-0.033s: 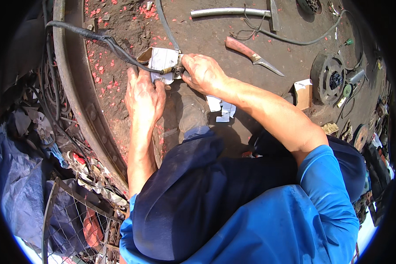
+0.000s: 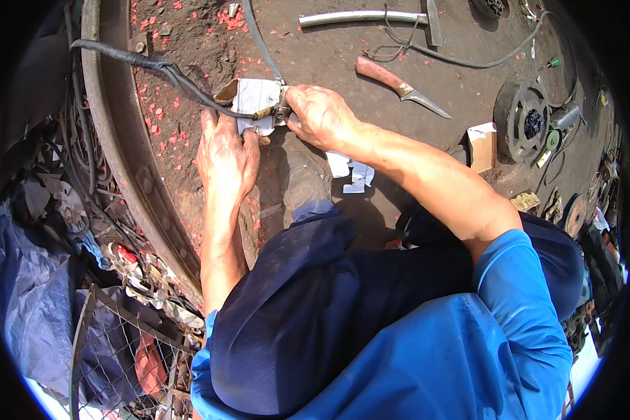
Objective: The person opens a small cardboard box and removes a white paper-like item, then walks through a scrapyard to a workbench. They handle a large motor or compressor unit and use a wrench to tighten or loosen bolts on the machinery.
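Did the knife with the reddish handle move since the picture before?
No, not that I can see. The knife lies in the same place beside the hammer, its blade still pointing right; the whole view just shifted slightly.

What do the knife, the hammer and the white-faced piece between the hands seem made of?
Knife: grey blade, apparently metal, with a pale glint; worn reddish-brown handle, perhaps wood.
Hammer: handle looks like smooth metal, given its silvery shine; dull grey head, likely steel.
White-faced piece: probably matte cardboard, as brown shows at its bent edge; coated paper is possible.
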`<state>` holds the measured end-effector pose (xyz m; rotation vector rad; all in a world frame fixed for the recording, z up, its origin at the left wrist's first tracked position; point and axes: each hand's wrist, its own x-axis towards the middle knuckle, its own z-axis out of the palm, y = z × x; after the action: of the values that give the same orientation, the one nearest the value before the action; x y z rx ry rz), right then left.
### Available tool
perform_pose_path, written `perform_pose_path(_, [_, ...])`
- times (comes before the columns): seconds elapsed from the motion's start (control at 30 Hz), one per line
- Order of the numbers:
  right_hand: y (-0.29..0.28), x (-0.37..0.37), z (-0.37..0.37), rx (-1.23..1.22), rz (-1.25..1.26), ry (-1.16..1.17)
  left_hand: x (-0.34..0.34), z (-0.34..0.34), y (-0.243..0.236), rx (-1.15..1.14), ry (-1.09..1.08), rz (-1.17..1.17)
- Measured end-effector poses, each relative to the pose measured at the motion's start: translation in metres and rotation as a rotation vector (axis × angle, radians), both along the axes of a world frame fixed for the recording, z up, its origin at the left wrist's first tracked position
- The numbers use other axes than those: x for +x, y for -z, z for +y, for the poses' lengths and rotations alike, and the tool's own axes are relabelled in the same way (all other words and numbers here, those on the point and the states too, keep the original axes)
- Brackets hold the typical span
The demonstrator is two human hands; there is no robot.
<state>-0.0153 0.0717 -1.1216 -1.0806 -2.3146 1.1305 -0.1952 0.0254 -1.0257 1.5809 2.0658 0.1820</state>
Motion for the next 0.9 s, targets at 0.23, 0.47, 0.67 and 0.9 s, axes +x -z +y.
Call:
perform_pose_path(0.23, [0.008, 0.01, 0.005, -0.174, -0.063, 0.089, 0.009, -0.008, 0.006, 0.097, -0.218, -0.262])
perform_pose_path(0.47, [-0.017, -0.024, 0.051, -0.393, 0.144, 0.025, -0.009, -0.007, 0.004, 0.082, -0.055, -0.155])
perform_pose_path(0.67, [-0.02, -0.049, 0.061, -0.67, 0.122, 0.034, -0.012, -0.023, 0.021, 0.432, -0.244, -0.3])
perform_pose_path(0.9, [-0.022, -0.064, 0.065, -0.481, -0.068, -0.137, -0.018, -0.04, 0.036, 0.432, -0.35, -0.293])
